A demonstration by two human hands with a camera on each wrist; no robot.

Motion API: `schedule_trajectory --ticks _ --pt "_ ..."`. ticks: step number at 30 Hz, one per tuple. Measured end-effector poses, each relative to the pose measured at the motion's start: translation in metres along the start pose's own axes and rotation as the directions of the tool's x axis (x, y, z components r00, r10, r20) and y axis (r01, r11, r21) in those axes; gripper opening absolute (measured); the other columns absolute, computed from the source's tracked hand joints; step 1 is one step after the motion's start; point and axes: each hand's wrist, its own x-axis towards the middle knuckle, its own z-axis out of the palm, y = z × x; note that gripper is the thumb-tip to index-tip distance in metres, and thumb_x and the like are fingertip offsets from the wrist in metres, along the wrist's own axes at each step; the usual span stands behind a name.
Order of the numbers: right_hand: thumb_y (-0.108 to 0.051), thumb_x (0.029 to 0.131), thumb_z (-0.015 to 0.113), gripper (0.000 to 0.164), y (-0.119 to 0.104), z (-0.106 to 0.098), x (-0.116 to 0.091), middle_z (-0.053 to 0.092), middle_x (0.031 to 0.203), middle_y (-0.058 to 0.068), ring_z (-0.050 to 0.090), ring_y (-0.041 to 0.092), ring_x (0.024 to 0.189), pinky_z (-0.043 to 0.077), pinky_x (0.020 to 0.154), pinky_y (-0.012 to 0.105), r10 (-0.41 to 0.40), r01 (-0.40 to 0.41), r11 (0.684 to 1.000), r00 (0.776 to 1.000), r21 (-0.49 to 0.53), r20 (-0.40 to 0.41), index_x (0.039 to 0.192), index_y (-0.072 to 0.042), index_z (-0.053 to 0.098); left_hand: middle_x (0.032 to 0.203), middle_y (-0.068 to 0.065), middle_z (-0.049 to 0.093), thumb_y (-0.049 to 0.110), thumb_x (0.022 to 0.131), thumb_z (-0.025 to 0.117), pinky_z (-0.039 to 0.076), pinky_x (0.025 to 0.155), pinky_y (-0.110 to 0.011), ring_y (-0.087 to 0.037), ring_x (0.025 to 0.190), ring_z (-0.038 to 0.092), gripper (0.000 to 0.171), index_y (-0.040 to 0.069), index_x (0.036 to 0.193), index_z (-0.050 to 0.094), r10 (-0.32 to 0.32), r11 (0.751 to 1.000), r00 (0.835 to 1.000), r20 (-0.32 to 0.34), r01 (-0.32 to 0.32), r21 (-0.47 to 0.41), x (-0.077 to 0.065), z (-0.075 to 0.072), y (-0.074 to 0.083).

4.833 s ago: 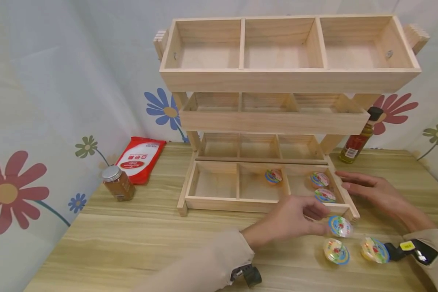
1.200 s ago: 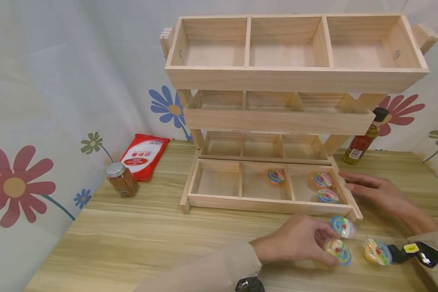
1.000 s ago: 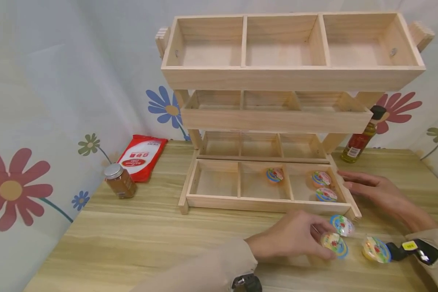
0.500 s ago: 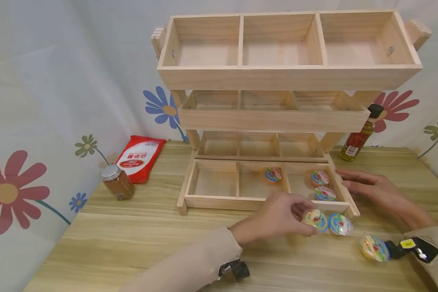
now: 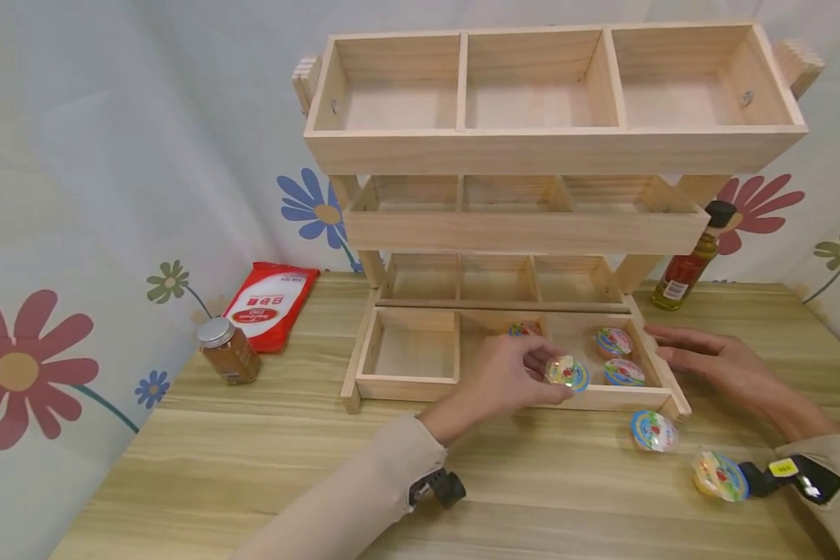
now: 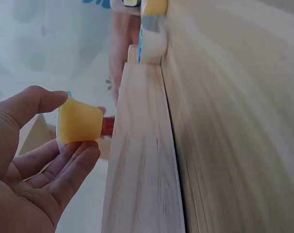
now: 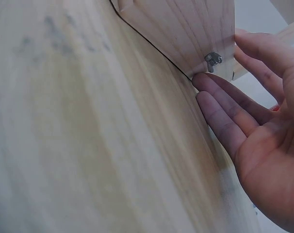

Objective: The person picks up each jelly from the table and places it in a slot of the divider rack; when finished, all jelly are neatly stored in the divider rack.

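My left hand (image 5: 500,377) pinches a yellow jelly cup (image 6: 80,121) between thumb and fingers, just above the front board of the wooden rack (image 5: 406,386). In the head view the cup overlaps the bottom tier's right compartment. Two jelly cups with pink-and-blue lids (image 5: 614,342) sit in that compartment, and an orange one (image 5: 525,330) lies in the middle one, partly behind my hand. My right hand (image 5: 724,369) rests its fairly straight fingers against the rack's right side, by a metal wing nut (image 7: 213,59). On the table are a white jelly cup (image 5: 653,431) and another yellow one (image 5: 719,476).
A spice jar (image 5: 229,354) and a red-and-white bag (image 5: 269,305) stand left of the rack. Behind its right side is an oil bottle (image 5: 689,264). The upper tiers (image 5: 553,153) overhang the bottom tier. A flowered curtain hangs behind.
My left hand has taken the yellow jelly cup from the table and carried it up and left to the bottom tier. The right hand stays at the rack's side.
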Motion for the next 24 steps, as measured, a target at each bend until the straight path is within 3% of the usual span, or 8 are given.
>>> schedule_trajectory --ticks 10,18,24 --pt "-0.037 0.107 0.066 0.053 0.002 0.0 0.0 0.053 0.136 -0.033 0.038 -0.014 0.124 0.037 0.088 0.006 0.01 -0.01 1.0 1.0 0.006 0.009 0.156 -0.018 0.057 0.094 -0.001 0.077 0.013 0.079 0.094 0.056 0.075 -0.017 -0.002 0.081 0.068 0.043 0.004 0.118 0.079 -0.035 0.999 0.997 -0.071 0.035 0.0 0.006 -0.015 -0.009" --pt "-0.037 0.107 0.065 0.055 0.001 -0.001 -0.001 0.053 0.142 -0.025 0.039 -0.009 0.126 0.038 0.089 0.007 0.015 -0.015 1.0 0.999 0.002 0.029 0.157 -0.017 0.054 0.098 -0.001 0.079 0.013 0.083 0.091 0.055 0.071 -0.017 -0.001 0.082 0.069 0.038 0.005 0.118 0.078 -0.058 0.996 0.996 -0.073 0.063 0.067 0.005 -0.016 -0.021" --pt "-0.036 0.107 0.066 0.054 0.0 -0.001 0.0 0.053 0.137 -0.031 0.039 -0.012 0.125 0.038 0.089 0.007 0.009 -0.009 1.0 1.0 0.023 0.02 0.156 -0.016 0.055 0.098 -0.001 0.079 0.013 0.084 0.09 0.056 0.071 -0.017 -0.001 0.081 0.069 0.04 0.003 0.119 0.077 -0.075 0.994 0.995 -0.067 0.08 0.08 0.007 -0.017 -0.028"
